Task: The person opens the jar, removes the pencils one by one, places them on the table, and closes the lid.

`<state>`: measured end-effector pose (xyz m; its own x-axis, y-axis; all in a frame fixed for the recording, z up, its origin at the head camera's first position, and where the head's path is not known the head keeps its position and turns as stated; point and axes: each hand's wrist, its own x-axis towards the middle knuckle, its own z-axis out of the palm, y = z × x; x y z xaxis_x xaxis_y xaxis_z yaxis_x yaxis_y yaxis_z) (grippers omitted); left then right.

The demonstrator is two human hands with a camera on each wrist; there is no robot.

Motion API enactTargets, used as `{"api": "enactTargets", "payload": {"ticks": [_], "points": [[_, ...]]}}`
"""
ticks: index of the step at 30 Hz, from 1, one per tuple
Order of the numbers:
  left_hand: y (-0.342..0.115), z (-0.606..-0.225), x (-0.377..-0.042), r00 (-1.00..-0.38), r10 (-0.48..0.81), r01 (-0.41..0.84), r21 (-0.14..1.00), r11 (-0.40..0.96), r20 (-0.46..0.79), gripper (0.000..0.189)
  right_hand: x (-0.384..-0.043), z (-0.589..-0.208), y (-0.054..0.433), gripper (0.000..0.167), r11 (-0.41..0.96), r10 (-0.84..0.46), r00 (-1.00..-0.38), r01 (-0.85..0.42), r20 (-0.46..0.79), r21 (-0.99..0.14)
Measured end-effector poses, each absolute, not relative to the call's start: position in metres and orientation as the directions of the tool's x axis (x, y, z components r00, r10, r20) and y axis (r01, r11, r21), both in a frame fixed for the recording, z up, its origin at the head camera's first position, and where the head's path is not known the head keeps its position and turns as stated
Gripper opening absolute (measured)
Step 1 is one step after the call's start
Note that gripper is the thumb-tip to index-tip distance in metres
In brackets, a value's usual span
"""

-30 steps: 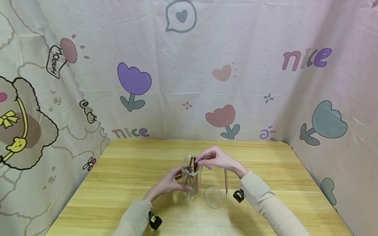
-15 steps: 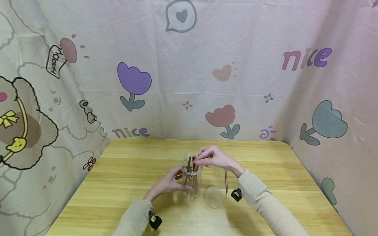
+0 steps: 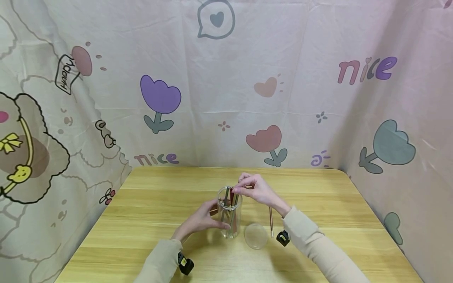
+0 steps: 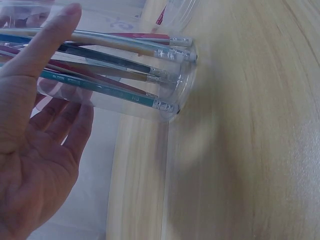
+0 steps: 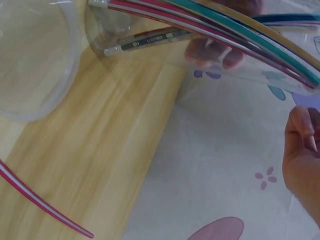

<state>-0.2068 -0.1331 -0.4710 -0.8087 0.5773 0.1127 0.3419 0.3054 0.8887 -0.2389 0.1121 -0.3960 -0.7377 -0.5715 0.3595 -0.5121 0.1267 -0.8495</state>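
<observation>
A clear plastic jar (image 3: 238,222) stands upright on the table with several pencils inside. My left hand (image 3: 202,218) grips its side, thumb in front and fingers behind. In the left wrist view, the pencils' eraser ends sit at the jar's base, among them a green pencil (image 4: 100,89). My right hand (image 3: 260,191) is at the rim, thumb and fingertips pinched together at the top of a pencil (image 3: 235,201) leaning in the jar. Its tip is hidden by the fingers. The right wrist view shows this hand (image 5: 304,155) beyond the jar's mouth.
A round clear lid (image 3: 256,236) lies on the table right of the jar. Beside it lies a single red striped pencil (image 3: 271,225), partly hidden behind the right wrist. The wooden table (image 3: 159,184) ends at a printed cloth backdrop (image 3: 219,94).
My right hand has shifted slightly left and up at the rim, and its forearm has moved a little left. Pencil tops moved slightly in the jar. The left hand and jar stayed put.
</observation>
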Motion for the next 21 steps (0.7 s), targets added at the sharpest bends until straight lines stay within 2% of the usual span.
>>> {"api": "enactTargets", "payload": {"ticks": [7,16,21], "points": [[-0.133,-0.472,-0.206,-0.812,0.572,0.345,0.885,0.311,0.116,0.075,-0.235,-0.400,0.109,0.008,0.087,-0.484,-0.755,-0.544,0.442,-0.835],[-0.132,-0.471,-0.206,-0.813,0.572,0.330,0.898,0.293,0.112,0.076,-0.230,-0.400,0.104,0.011,0.113,-0.383,-0.814,-0.511,0.438,-0.852],[-0.133,-0.472,-0.207,-0.808,0.578,0.340,0.894,0.291,0.119,0.076,-0.228,-0.399,0.101,0.021,0.011,-0.385,-0.796,-0.510,0.467,-0.860]]}}
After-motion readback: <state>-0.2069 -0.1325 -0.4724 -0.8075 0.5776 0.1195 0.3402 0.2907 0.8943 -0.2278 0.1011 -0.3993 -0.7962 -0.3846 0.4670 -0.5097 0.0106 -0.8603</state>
